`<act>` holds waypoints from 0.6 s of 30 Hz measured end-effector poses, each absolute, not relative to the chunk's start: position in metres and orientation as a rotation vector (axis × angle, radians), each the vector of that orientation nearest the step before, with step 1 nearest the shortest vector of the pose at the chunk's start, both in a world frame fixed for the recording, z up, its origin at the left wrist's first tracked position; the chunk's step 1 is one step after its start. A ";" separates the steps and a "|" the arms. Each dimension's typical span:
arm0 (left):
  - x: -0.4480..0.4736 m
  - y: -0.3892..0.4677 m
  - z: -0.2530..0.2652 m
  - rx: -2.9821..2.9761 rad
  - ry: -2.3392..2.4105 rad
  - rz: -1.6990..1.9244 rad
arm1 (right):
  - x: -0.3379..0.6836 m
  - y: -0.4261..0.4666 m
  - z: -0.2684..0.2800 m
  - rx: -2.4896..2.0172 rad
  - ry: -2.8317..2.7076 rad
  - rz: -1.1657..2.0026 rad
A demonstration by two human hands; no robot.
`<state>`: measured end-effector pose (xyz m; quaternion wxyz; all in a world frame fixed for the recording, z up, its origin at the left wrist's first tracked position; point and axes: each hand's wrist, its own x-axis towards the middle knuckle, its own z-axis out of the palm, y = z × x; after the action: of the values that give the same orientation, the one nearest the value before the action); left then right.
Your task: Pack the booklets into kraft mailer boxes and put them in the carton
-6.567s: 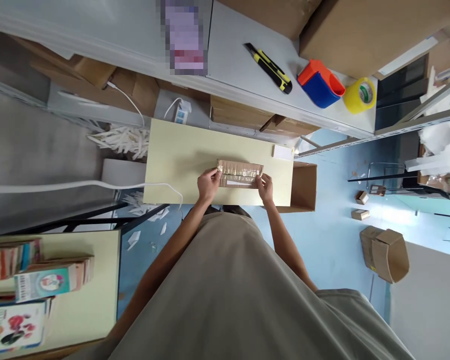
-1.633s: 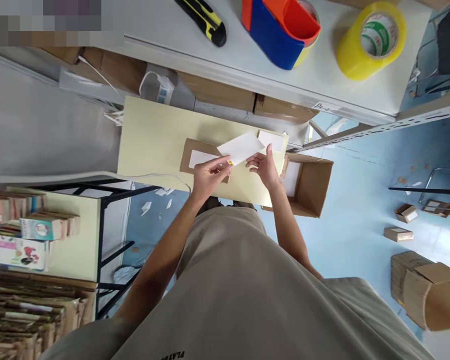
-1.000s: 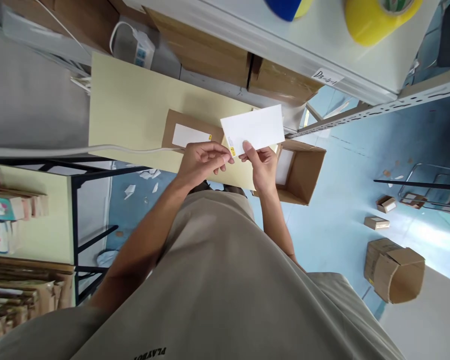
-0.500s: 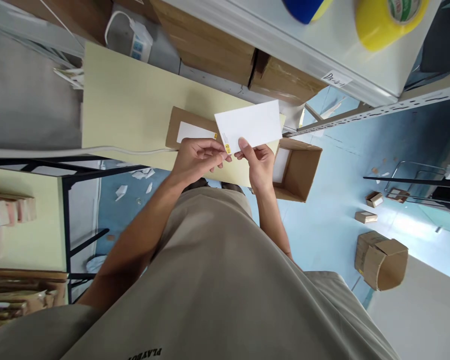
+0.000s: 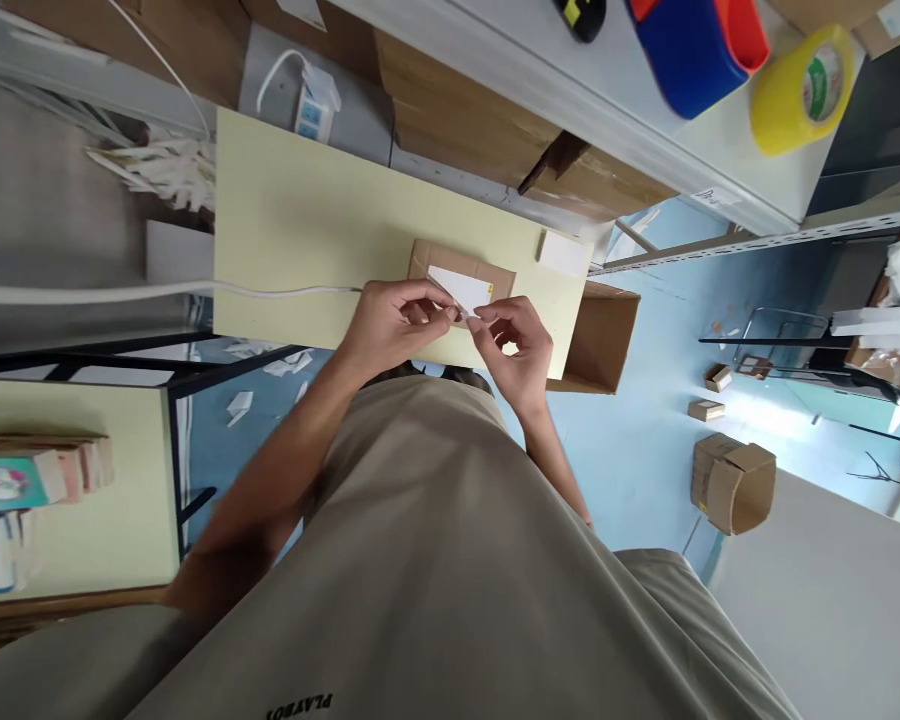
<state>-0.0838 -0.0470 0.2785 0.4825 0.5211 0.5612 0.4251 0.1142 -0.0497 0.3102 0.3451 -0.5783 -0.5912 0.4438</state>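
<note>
My left hand (image 5: 399, 318) is closed in a pinch above the near side of a small cardboard box (image 5: 502, 280). Opposite it, my right hand (image 5: 516, 345) has thumb and forefinger brought together, the other fingers curled. Between the fingertips shows a thin white piece of paper (image 5: 463, 311), seen nearly edge-on, so its shape is hard to make out. On the box's top lies a white label (image 5: 465, 287) with a yellow mark at one corner; my fingers partly cover it. The box rests on a pale yellow table (image 5: 292, 220).
A white rectangular piece (image 5: 562, 253) lies at the table's right end, and an open cardboard box (image 5: 607, 340) stands beyond it. A white cable (image 5: 285, 294) crosses the left side. Yellow tape (image 5: 802, 90) and a blue-and-red object (image 5: 694, 50) sit on the shelf above.
The white card held up in my right hand no longer shows face-on. My right hand has turned, its fingertips now close to my left. The view has shifted, and the labelled box appears further right.
</note>
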 end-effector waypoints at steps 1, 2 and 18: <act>-0.094 -0.048 0.277 1.284 1.357 1.027 | 0.104 -0.053 0.312 -1.498 -1.597 1.110; -0.103 -0.050 0.276 1.297 1.345 1.018 | 0.094 -0.056 0.313 -1.501 -1.649 1.064; -0.202 -0.069 0.265 1.310 1.221 1.029 | -0.011 -0.067 0.308 -1.551 -1.917 0.913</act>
<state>-0.2015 -0.0693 0.2649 0.5124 0.5447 0.5078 0.4276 -0.0107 -0.0673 0.3082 0.2532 -0.5706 -0.7054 0.3358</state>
